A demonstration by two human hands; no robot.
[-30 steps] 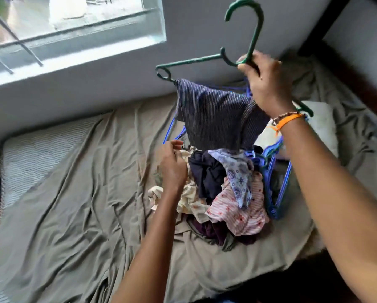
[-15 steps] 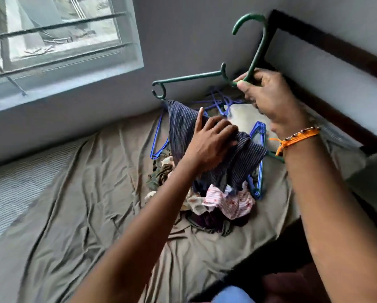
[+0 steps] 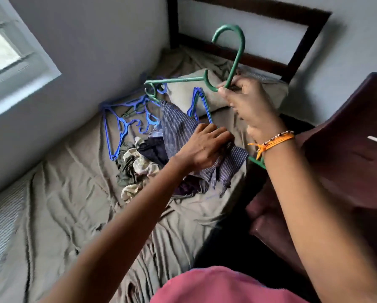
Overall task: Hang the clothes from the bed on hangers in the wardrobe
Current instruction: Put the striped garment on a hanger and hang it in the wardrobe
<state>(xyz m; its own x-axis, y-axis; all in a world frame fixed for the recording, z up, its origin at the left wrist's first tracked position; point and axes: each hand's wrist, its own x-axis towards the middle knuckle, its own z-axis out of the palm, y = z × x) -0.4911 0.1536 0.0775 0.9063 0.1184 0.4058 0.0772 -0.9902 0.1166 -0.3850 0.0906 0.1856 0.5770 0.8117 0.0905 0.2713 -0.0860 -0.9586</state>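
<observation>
**Seating the striped cloth on the green hanger**

Right hand (image 3: 248, 106) grips the green hanger (image 3: 238, 53) at the neck, fingers curled round the base of the hook; hanger is held up over the bed (image 3: 63, 215), tilted, its far end low behind the right wrist. Striped cloth (image 3: 178, 125) drapes over the lower bar, bunched toward the middle. Left hand (image 3: 203, 145) lies on the cloth, fingers bent into the fabric; looks like a hold on it, though the fingertips are hidden in folds.

Rest of the task's clothes: a pile (image 3: 139, 165) on the bed just left of the left hand. Blue hangers (image 3: 122, 125) lie beyond the pile near the wall, one more (image 3: 201, 103) by the pillow (image 3: 183, 95). Wardrobe not clearly identifiable.

Doing it well, as I judge it:
- Level the hanger first; on a tilted bar the cloth will slide to the low end.
- Spread the fabric along the bar with the left hand so weight hangs even on both sides.
- Keep the right-hand hold at the neck, not the hook, leaving the hook free for the rail.
- Lift clear of the pile before turning, so hems don't snag the blue hangers.
</observation>
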